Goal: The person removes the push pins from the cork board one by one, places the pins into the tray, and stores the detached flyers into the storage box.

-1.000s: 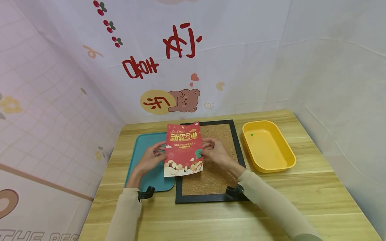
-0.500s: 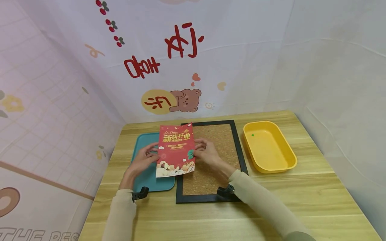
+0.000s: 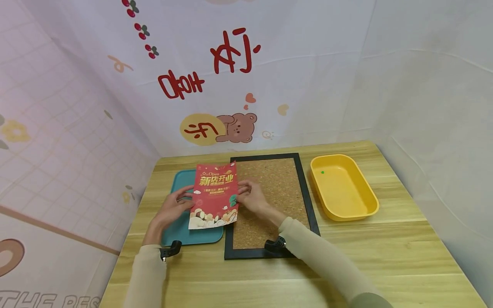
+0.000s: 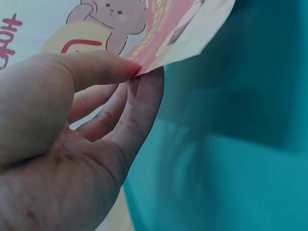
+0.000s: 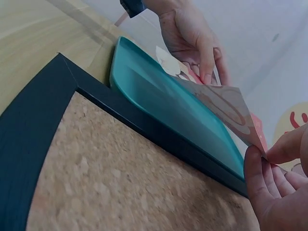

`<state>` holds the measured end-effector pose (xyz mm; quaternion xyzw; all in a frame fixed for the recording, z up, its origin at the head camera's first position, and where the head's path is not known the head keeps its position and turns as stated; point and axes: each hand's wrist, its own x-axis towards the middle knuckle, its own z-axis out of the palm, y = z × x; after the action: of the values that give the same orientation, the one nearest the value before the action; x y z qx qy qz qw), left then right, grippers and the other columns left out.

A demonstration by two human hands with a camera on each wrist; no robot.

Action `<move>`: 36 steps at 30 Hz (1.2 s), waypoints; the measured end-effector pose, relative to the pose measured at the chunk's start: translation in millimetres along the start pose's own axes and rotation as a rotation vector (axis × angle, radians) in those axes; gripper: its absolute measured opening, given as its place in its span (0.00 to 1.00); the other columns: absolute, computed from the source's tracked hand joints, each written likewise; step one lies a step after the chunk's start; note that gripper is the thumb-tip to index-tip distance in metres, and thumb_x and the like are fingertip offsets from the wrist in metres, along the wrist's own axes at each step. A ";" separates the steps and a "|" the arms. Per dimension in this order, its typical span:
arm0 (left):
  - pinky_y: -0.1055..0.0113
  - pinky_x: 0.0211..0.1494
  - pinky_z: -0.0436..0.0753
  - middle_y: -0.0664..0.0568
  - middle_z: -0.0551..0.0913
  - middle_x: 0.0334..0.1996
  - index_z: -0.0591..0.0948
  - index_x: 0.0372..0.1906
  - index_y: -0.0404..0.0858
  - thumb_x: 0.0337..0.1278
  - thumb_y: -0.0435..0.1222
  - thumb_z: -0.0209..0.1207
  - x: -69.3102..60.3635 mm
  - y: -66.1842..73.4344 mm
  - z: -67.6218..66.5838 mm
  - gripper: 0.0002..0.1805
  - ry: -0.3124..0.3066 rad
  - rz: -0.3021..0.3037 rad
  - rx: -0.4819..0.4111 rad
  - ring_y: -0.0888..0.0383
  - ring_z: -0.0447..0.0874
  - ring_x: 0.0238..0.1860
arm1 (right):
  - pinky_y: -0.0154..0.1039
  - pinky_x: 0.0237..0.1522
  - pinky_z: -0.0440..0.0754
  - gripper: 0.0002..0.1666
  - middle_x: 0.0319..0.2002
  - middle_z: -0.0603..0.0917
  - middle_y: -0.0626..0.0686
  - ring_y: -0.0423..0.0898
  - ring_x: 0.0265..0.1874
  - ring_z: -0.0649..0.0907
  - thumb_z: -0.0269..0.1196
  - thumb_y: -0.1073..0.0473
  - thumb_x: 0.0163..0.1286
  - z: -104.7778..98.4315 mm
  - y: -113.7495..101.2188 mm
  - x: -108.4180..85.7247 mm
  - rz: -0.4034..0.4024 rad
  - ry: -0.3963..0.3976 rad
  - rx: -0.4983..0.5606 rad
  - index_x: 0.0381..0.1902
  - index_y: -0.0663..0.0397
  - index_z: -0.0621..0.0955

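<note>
A red flyer (image 3: 214, 196) with gold lettering and a printed food border is held up between both hands, above the teal tray (image 3: 181, 231). My left hand (image 3: 171, 208) pinches its left edge between thumb and fingers; the left wrist view shows that thumb (image 4: 103, 67) pressing on the paper. At the opposite edge my right hand (image 3: 252, 197) pinches the sheet, above the left side of the cork board (image 3: 277, 192). In the right wrist view the flyer (image 5: 226, 103) bows and hangs clear of the tray.
The black frame (image 3: 269, 254) of the cork board borders the teal tray. A yellow bin (image 3: 344, 192) with a small green spot inside stands to the right on the wooden table (image 3: 385, 256). Printed white fabric (image 3: 308, 85) rises behind the table.
Both hands have carried the flyer leftward and slightly lower, from partly over the cork board to mostly over the teal tray. The tray, board and bin have stayed put.
</note>
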<state>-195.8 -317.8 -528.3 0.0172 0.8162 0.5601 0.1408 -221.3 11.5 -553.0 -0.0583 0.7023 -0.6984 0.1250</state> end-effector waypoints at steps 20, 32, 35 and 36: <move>0.65 0.60 0.94 0.29 0.78 0.74 0.64 0.91 0.40 0.84 0.31 0.62 -3.2 -15.1 -23.4 0.38 0.021 -0.053 0.050 0.42 0.92 0.63 | 0.40 0.41 0.96 0.32 0.45 0.84 0.57 0.40 0.36 0.88 0.68 0.75 0.73 35.6 0.6 6.7 0.022 -0.030 0.004 0.74 0.70 0.77; 0.64 0.61 0.94 0.27 0.77 0.75 0.63 0.90 0.36 0.85 0.32 0.61 -6.0 -20.7 -31.3 0.37 0.028 -0.075 0.090 0.38 0.90 0.66 | 0.36 0.38 0.91 0.30 0.45 0.85 0.59 0.42 0.35 0.89 0.69 0.74 0.73 55.0 5.5 11.2 0.018 0.001 -0.123 0.73 0.66 0.80; 0.62 0.61 0.95 0.27 0.77 0.75 0.63 0.90 0.35 0.85 0.30 0.60 -6.7 -21.6 -33.1 0.37 0.030 -0.078 0.095 0.38 0.90 0.65 | 0.33 0.36 0.87 0.31 0.44 0.85 0.56 0.42 0.35 0.87 0.69 0.73 0.73 58.8 6.7 13.6 0.026 0.008 -0.142 0.73 0.66 0.80; 0.61 0.62 0.95 0.26 0.76 0.75 0.63 0.90 0.35 0.85 0.30 0.60 -7.0 -21.8 -33.7 0.37 0.028 -0.077 0.096 0.38 0.90 0.65 | 0.33 0.36 0.86 0.31 0.44 0.84 0.56 0.41 0.35 0.86 0.69 0.73 0.73 60.1 6.9 14.6 0.027 0.009 -0.146 0.73 0.66 0.80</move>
<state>-194.7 -357.8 -535.7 -0.0154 0.8441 0.5145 0.1500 -219.3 -50.2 -560.8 -0.0546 0.7527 -0.6437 0.1268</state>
